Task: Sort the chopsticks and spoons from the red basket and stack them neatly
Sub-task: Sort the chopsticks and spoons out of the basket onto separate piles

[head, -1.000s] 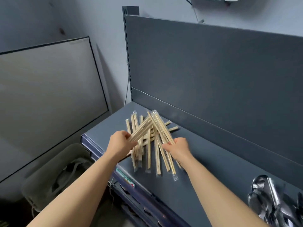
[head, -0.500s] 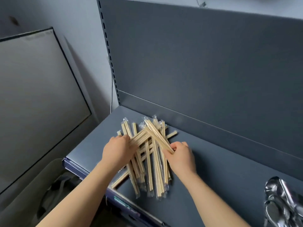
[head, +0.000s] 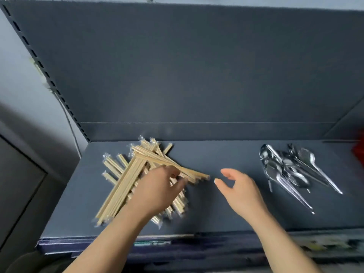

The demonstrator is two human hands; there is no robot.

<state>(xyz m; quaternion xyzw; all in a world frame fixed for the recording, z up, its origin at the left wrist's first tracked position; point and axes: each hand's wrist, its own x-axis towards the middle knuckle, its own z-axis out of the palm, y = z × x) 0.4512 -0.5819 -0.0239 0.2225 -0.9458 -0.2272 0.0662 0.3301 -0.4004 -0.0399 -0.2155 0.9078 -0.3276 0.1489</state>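
A: Pinching the top wrapped chopsticks [head: 126, 182], our left hand [head: 157, 192] rests on their crossed pile, at the left of the shelf [head: 216, 154].
B: And our right hand [head: 242, 192]?
A: Fingers spread, holding nothing, between that pile and the spoons [head: 291, 170].

The red basket [head: 359, 152] is just a sliver, chopped off by the right edge. The left grip [head: 157, 191] hides the middle of the chopsticks [head: 122, 182], and their near ends smear out. On the shelf [head: 216, 213] front, the labels [head: 153, 243] are pure blur.

Both forearms [head: 110, 239] bare (hands [head: 244, 192] too).
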